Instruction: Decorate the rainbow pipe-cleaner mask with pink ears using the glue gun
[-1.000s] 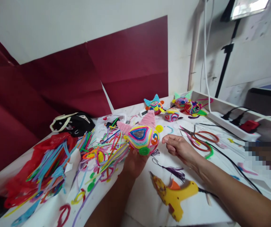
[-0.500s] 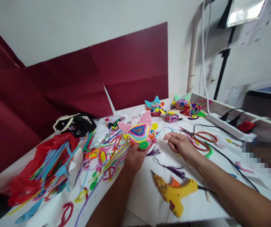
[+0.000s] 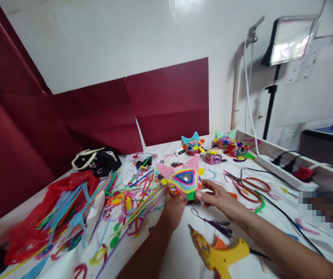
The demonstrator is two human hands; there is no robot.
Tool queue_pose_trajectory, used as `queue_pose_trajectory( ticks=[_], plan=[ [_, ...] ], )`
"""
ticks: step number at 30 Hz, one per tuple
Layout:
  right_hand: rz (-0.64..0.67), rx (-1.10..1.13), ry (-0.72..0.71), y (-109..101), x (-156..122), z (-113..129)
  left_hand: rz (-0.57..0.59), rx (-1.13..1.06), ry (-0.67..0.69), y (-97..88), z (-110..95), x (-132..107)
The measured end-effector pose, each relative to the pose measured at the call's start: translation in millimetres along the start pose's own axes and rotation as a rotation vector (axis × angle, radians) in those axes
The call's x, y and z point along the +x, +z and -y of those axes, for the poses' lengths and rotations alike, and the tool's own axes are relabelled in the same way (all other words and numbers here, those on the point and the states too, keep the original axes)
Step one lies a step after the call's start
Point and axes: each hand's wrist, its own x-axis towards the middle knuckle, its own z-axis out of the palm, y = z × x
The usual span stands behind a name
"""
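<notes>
My left hand [image 3: 174, 207] cups a round craft figure [image 3: 194, 177] from below, fingers closed under it. The figure is covered in coiled pipe cleaners in pink, blue, yellow and other colours, with two pink pointed pieces on top and a green disc at its lower front. At its right side, the thumb and fingers of my right hand [image 3: 217, 199] close on the figure's edge. Below the hands lie a dark purple tassel [image 3: 220, 228] and a yellow hot glue gun [image 3: 221, 254]. Orange-handled scissors [image 3: 253, 186] rest right of my right hand.
Several similar pipe-cleaner figures [image 3: 194, 144] stand at the back. On the left are a red plastic bag [image 3: 35, 217], loose pipe cleaners [image 3: 134, 186] and a black pouch [image 3: 96, 162]. A white power strip [image 3: 285, 173] and black cables run along the right side.
My right hand has moved left, from apart to touching the figure. The figure has turned slightly in my left hand. The camera view has tilted up.
</notes>
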Motion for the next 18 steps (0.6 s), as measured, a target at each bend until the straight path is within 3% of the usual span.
queue_pose_trajectory(
  ticks=[5,12,18],
  plan=[
    [0.034,-0.015,-0.035,3,1,-1,0.008,0.004,0.002,0.8,2,-3],
    [0.062,0.009,-0.028,6,-3,-2,-0.018,0.085,0.013,15.3,-5,-4],
    [-0.015,0.154,-0.002,14,-5,-3,0.006,0.098,0.016,11.6,-3,-4]
  ],
)
